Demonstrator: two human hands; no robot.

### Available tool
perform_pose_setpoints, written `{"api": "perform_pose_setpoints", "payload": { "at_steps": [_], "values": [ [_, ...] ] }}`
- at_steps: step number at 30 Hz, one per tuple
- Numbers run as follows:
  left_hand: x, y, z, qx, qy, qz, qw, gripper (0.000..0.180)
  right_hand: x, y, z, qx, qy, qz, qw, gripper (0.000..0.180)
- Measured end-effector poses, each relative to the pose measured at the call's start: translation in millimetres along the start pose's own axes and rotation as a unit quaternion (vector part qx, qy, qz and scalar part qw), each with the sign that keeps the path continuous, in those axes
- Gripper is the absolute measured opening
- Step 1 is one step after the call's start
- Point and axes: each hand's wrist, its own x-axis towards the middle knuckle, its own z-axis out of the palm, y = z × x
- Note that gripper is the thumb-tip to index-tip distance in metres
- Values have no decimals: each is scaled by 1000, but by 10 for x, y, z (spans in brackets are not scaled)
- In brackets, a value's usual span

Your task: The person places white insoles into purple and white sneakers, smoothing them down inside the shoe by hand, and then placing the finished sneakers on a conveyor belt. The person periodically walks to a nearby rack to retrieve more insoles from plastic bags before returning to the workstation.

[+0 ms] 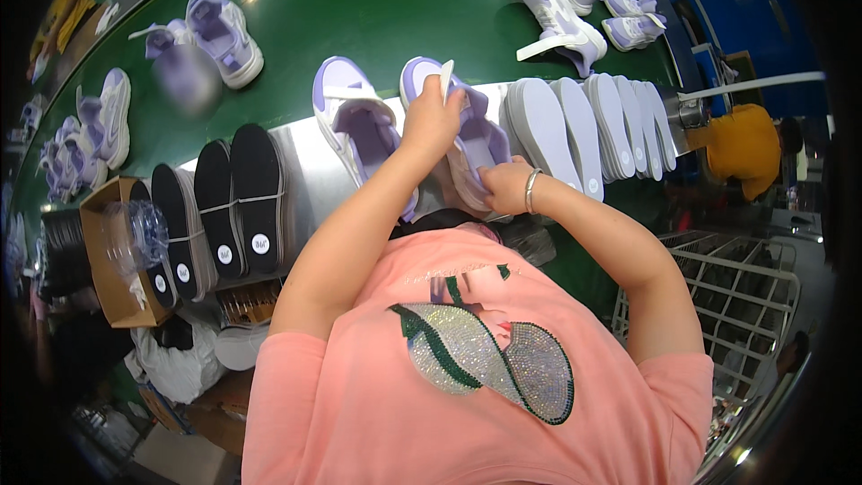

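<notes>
A lavender-and-white shoe (480,139) stands upright in front of me with its toe pointing away. My left hand (433,119) is closed at the shoe's front, its fingers at the raised white strap (446,77). At the heel, my right hand (505,187) grips the collar, thumb toward the opening; a silver bangle circles that wrist. The matching shoe (357,121) stands close by on the left, opening upward, untouched, partly behind my left forearm. Both rest by a metal strip (310,171) along the table's near edge.
Black insoles (259,184) lie in tied stacks at left, beside a cardboard box (108,256) holding clear plastic. Light grey insoles (543,130) line the right. More shoes (561,22) sit across the green table (359,0). A wire rack (741,296) stands at lower right; a person in yellow (743,148) is beyond.
</notes>
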Motion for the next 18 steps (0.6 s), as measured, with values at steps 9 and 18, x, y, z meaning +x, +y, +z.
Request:
{"api": "perform_pose_setpoints", "payload": {
  "at_steps": [9, 18],
  "values": [
    [-621, 191, -682, 269, -23, 3, 963, 72, 79, -418, -74, 102, 45, 22, 993, 32],
    [84, -196, -662, 364, 20, 1, 931, 60, 75, 122, -714, 165, 400, -208, 877, 20]
  ]
}}
